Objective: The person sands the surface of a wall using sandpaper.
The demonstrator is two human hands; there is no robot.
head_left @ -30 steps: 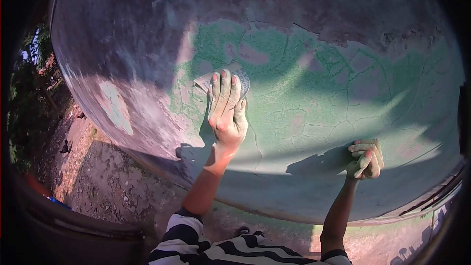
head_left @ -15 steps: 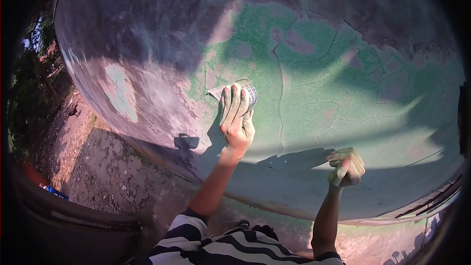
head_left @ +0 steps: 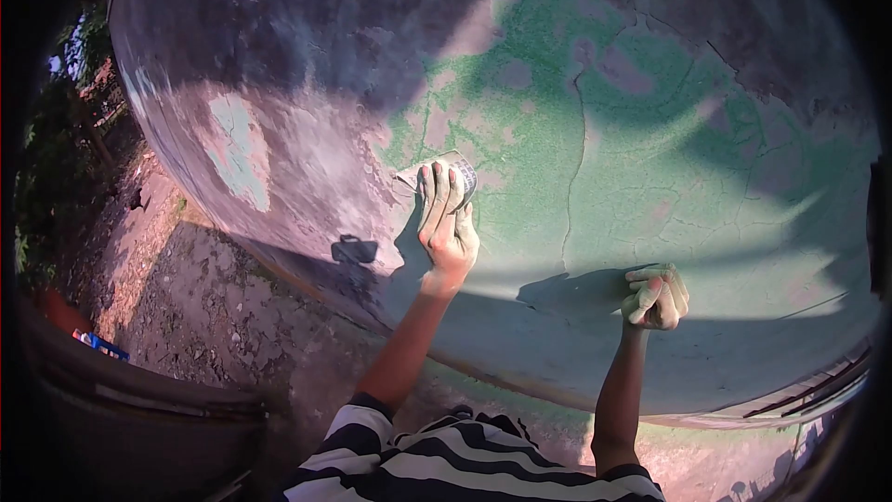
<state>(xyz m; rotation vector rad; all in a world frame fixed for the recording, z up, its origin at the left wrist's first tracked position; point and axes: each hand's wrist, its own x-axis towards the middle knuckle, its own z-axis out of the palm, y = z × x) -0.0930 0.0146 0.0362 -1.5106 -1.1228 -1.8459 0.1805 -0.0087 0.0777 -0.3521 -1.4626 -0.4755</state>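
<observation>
My left hand (head_left: 448, 232) presses a folded piece of sandpaper (head_left: 462, 167) flat against the wall (head_left: 520, 223), with printing visible on the paper's back. The fingers lie over the sheet and point up the wall. Under and around it the surface is patchy green and greyish pink. To the right, my right hand (head_left: 657, 297) is curled into a fist close to the lower wall, casting a shadow beside it. What the fist holds, if anything, is hidden. Pale dust coats both hands.
A long crack (head_left: 578, 158) runs down the green patch. Rough dirt ground (head_left: 214, 307) lies below the wall at left, with a small blue object (head_left: 102, 346) on it. Trees (head_left: 56, 167) stand at far left. Dark slats (head_left: 818, 381) are at lower right.
The view has shifted, so the wall's crack and patches sit further right. My left hand with the sandpaper is further left on the wall. My right fist has risen slightly in view.
</observation>
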